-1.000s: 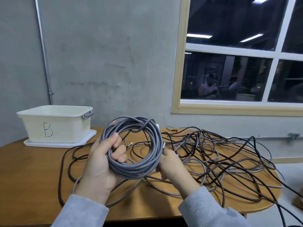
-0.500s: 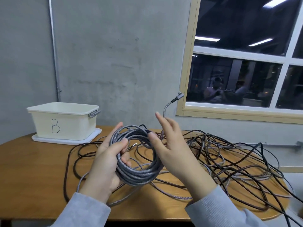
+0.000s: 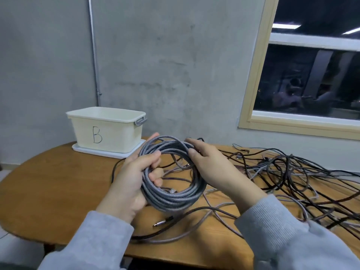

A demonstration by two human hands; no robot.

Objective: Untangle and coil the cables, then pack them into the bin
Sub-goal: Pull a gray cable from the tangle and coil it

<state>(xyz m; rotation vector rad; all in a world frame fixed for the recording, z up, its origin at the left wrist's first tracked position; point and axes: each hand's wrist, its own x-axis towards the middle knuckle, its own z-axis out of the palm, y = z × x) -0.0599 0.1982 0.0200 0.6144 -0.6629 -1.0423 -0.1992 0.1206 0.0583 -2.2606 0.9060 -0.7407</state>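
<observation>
A grey braided cable coil [image 3: 171,199] hangs above the wooden table [image 3: 48,191], held between both hands. My left hand [image 3: 132,182] grips the coil's left side, fingers curled through the loop. My right hand [image 3: 212,166] holds the coil's upper right side, thumb on the front and fingers over the top. A cream bin marked "B" [image 3: 106,129] stands open at the table's back left on its white lid [image 3: 109,152]. A tangle of dark and grey cables [image 3: 288,176] is spread over the table's right half.
A loose cable end with a metal plug [image 3: 162,223] lies on the table below the coil. Behind the table is a grey concrete wall with a pipe [image 3: 95,55]. A window [image 3: 315,65] sits at the right. The table edge curves near my sleeves.
My right hand has brought the free cable end down and closed on the coil's upper right side. The view has swung left, so the bin now sits nearer the middle.
</observation>
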